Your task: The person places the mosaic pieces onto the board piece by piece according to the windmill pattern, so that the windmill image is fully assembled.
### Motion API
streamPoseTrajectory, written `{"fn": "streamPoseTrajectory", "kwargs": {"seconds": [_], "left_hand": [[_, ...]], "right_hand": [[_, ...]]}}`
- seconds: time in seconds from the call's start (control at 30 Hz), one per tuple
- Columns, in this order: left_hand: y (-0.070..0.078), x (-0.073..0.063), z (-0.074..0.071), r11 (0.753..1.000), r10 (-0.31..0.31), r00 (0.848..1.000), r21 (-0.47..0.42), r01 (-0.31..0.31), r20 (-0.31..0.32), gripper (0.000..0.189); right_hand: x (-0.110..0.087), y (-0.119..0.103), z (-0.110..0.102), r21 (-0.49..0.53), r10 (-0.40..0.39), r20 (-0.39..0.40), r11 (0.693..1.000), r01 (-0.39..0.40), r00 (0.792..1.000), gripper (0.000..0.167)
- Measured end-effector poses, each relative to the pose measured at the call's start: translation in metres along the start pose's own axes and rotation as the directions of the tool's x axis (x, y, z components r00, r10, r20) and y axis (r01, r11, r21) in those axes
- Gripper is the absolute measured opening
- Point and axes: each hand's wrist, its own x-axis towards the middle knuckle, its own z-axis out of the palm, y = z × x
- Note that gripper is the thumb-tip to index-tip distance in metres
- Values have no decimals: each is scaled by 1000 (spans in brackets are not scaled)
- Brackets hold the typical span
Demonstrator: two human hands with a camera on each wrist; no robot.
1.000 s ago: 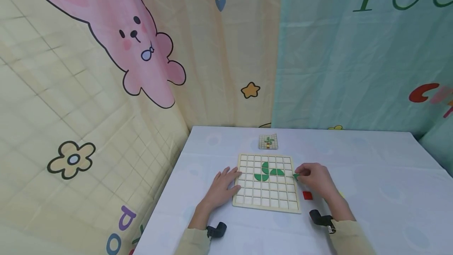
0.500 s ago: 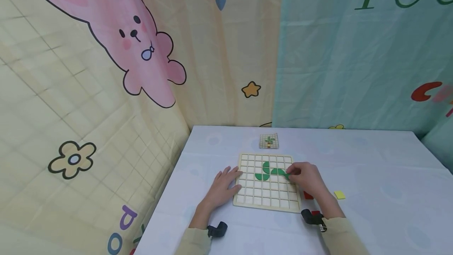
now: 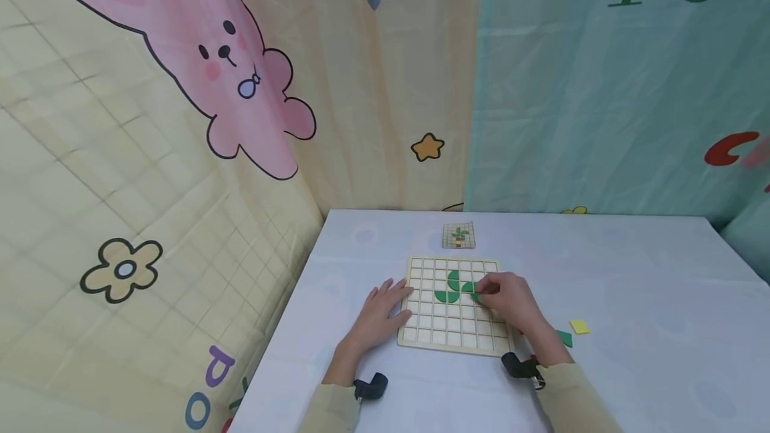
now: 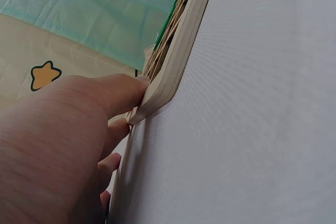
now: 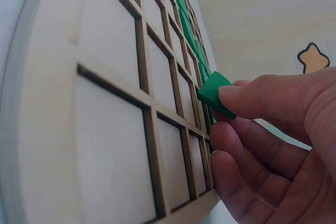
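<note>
head view:
board: wooden grid board (image 3: 455, 309) is lying flat on the white table (image 3: 631, 272), near-centre.
placed pieces: green pieces (image 3: 452, 288) are sitting in the board's middle cells, far half.
right hand: right hand (image 3: 508, 299) is hovering over the board's right side, fingers curled and pinching a green tile (image 3: 476, 297) just right of the placed pieces.
left hand: left hand (image 3: 379, 316) is resting on the table at the board's left edge, fingers straight and slightly apart, tips touching the frame.
loose bits: yellow square (image 3: 579, 327) and green triangle (image 3: 564, 338) are lying on the table right of the board, near each other.
card: pattern card (image 3: 459, 235) is lying beyond the board's far edge, apart from it.

left wrist view:
left hand: fingers (image 4: 113, 95) are lying extended, one tip pressing against the board's rounded corner (image 4: 157, 95); holding nothing.
board: edge is running up and away; green showing at its far end.

right wrist view:
right hand: thumb and fingers (image 5: 262, 100) are clamping the green tile (image 5: 216, 94), held tilted just above the grid cells.
contact: cannot tell whether the tile is touching the board.
placed pieces: green row is showing in cells beyond the tile.
</note>
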Motion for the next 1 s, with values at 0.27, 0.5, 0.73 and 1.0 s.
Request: {"fn": "streamPoseTrajectory", "kwargs": {"seconds": [0.27, 0.5, 0.73, 1.0], "left_hand": [[0, 1, 1, 1000, 10, 1000, -1, -10, -1, 53], [-1, 1, 1, 1000, 9, 1000, -5, -9, 0, 53], [-2, 1, 1, 1000, 11, 1000, 3, -11, -4, 54], [-2, 1, 1, 1000, 8, 1000, 6, -9, 5, 53]], "right_hand": [[3, -1, 7, 24, 18, -44, 1000, -17, 999, 8], [2, -8, 13, 51, 42, -91, 998, -37, 995, 7], [4, -11, 20, 44, 70, -103, 997, -66, 992, 6], [0, -11, 22, -42, 78, -119, 996, -84, 990, 5]]}}
